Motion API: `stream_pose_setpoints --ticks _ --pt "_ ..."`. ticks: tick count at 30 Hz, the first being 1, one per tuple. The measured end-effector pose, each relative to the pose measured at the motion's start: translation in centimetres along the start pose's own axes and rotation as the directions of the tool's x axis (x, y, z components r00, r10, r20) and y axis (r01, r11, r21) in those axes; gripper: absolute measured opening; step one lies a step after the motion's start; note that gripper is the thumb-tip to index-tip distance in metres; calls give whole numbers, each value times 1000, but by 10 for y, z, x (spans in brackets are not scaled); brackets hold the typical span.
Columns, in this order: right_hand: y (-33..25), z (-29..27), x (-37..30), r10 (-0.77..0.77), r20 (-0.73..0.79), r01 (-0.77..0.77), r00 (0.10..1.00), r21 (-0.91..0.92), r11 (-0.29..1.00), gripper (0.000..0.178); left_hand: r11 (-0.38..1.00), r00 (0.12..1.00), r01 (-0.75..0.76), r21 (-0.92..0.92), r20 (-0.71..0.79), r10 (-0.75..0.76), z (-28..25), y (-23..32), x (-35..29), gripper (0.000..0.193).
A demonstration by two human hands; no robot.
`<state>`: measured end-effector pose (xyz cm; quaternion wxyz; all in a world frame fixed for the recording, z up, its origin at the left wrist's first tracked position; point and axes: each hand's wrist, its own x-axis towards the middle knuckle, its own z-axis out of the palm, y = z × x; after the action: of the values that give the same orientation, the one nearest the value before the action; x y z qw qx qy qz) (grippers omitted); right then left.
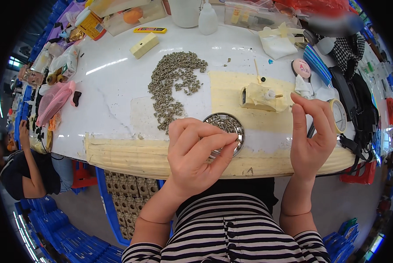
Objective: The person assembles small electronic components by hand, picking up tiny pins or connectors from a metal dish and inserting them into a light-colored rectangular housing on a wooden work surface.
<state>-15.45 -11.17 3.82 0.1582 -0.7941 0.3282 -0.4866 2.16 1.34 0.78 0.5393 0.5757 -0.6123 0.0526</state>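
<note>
My left hand (196, 153) is over the near side of a round shiny metal dish (241, 142), thumb and forefinger pinched together. Whatever is between those fingertips is too small to name. Small grey metal parts (220, 122) lie in the dish, partly hidden by that hand. My right hand (315, 131) is raised at the right with thumb and forefinger closed in a pinch; I cannot make out anything held. Just left of its fingertips stands a tape-wrapped block (260, 100) with a short peg sticking out. A heap of the same small metal parts (172, 72) spreads over the table beyond my left hand.
Yellowish tape (126, 153) covers the table's front edge. A cream block (144, 45), a yellow knife-like tool (150, 30) and a white bottle (208, 19) stand farther back. A tape roll (338, 115) is right of my right hand. Another person (34, 171) sits at the left.
</note>
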Motion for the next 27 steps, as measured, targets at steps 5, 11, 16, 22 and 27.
stream_pose_setpoints --ticks 5,11,16,22,27 --pt "7 11 5 -24 75 31 997 -100 995 17 1000 1000 17 -1 -8 -17 1 1 0 22" --pt "8 13 4 -65 31 68 997 -116 991 14 1000 1000 23 -5 -6 -23 -1 0 -1 22" --pt "-14 5 -9 32 43 -43 999 275 960 6 1000 1000 21 -9 -5 -21 -2 0 -1 22" --pt "-20 21 -26 52 286 -243 957 686 686 14 999 999 29 -26 13 -29 -2 1 0 21" --pt "-22 28 -31 71 306 -292 949 774 562 16 999 1000 28 -31 11 -28 -1 1 0 20"
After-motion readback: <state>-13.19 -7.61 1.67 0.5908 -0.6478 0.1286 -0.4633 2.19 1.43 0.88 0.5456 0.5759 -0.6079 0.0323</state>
